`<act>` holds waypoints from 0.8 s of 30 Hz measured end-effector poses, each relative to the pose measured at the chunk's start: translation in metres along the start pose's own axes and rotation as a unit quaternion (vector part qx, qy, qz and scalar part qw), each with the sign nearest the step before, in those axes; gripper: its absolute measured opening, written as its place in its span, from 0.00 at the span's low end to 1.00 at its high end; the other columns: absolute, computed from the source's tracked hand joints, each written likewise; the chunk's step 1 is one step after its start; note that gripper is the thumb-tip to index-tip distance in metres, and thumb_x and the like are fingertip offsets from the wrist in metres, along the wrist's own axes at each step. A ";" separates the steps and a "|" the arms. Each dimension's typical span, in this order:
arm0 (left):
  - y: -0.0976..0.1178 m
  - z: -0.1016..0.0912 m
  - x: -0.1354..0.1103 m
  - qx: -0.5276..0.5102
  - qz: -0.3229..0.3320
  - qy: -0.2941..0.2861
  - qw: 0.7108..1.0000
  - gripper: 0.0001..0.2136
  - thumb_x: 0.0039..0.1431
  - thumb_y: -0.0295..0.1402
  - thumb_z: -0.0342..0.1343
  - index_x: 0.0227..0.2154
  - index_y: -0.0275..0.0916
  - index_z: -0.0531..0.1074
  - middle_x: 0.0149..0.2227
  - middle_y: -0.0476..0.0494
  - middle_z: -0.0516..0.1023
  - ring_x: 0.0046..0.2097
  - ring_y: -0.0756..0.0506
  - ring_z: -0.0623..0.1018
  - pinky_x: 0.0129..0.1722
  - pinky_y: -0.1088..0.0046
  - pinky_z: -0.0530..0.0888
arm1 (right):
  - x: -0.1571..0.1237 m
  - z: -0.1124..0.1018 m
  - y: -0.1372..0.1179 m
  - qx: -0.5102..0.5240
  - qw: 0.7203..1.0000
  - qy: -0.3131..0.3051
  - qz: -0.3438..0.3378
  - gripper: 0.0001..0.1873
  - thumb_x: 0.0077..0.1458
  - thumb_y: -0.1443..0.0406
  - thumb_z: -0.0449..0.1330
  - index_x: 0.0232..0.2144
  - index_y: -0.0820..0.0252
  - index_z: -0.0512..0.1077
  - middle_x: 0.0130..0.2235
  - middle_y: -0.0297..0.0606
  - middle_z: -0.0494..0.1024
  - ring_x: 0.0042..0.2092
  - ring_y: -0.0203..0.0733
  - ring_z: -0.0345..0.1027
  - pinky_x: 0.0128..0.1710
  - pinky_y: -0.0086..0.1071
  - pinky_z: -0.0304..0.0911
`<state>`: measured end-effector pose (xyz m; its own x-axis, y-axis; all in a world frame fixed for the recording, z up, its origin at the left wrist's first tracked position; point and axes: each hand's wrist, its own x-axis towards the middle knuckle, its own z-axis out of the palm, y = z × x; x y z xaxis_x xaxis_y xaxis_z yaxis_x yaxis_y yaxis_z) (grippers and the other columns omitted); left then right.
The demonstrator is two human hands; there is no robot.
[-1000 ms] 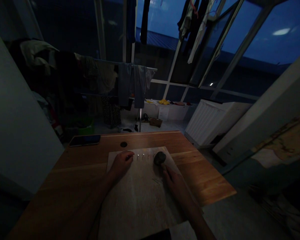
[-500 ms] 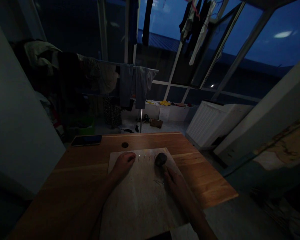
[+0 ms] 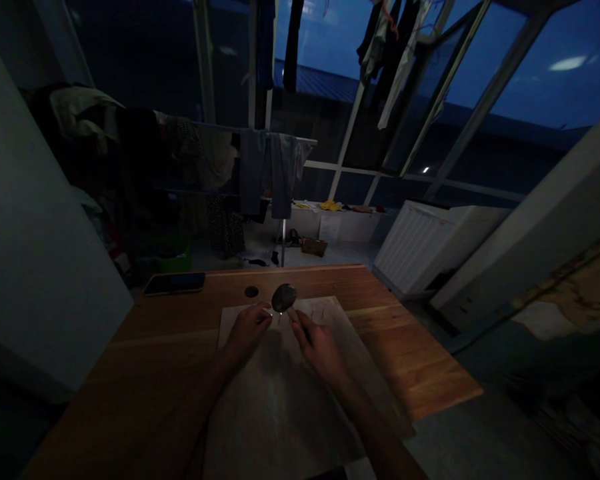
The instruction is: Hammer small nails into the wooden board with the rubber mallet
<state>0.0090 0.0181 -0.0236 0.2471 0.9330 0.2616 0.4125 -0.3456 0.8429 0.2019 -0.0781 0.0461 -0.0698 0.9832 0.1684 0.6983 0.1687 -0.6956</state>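
Though dim, mallet (image 3: 284, 298) in right hand (image 3: 323, 348)

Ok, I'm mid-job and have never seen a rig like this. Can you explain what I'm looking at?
There is no machine here: these are a person's two bare hands. The only view comes from a camera worn on that person's head, looking forward and down, so the forearms reach in from the bottom.

The right hand grips a mallet by its handle, its dark head over the far part of a pale board. The left hand is at the board's far left, fingertips pinched together; it is too dark to tell what they hold. Beside them stands a thin nail.

The board lies on a wooden table, with a phone near the far left corner.
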 end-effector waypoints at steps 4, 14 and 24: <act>-0.001 0.000 0.002 0.008 0.001 -0.003 1.000 0.13 0.55 0.28 0.59 0.44 0.39 0.78 0.40 0.42 0.86 0.43 0.41 0.84 0.45 0.68 0.76 | 0.005 0.014 -0.004 -0.060 0.997 -0.041 0.005 0.23 0.71 0.61 0.48 0.62 0.62 0.71 0.48 0.51 0.85 0.47 0.51 0.81 0.46 0.35 0.70; -0.004 0.001 0.001 0.029 -0.012 -0.012 0.999 0.18 0.56 0.27 0.59 0.51 0.39 0.77 0.41 0.42 0.86 0.43 0.41 0.84 0.47 0.68 0.76 | 0.002 0.012 0.005 0.003 0.999 -0.042 -0.006 0.24 0.70 0.60 0.49 0.60 0.61 0.74 0.47 0.50 0.85 0.48 0.52 0.81 0.47 0.37 0.70; 0.001 0.002 -0.003 0.122 0.058 0.063 0.989 0.13 0.58 0.29 0.60 0.46 0.39 0.78 0.40 0.43 0.84 0.43 0.42 0.82 0.48 0.64 0.76 | -0.042 -0.037 0.045 0.013 0.998 -0.013 0.063 0.29 0.69 0.50 0.47 0.60 0.58 0.75 0.54 0.47 0.83 0.55 0.55 0.77 0.54 0.42 0.69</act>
<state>0.0103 0.0152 -0.0247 0.2006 0.8855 0.4192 0.5914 -0.4506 0.6688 0.2622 -0.1145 0.0336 -0.0019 0.9981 0.0608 0.6837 0.0457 -0.7283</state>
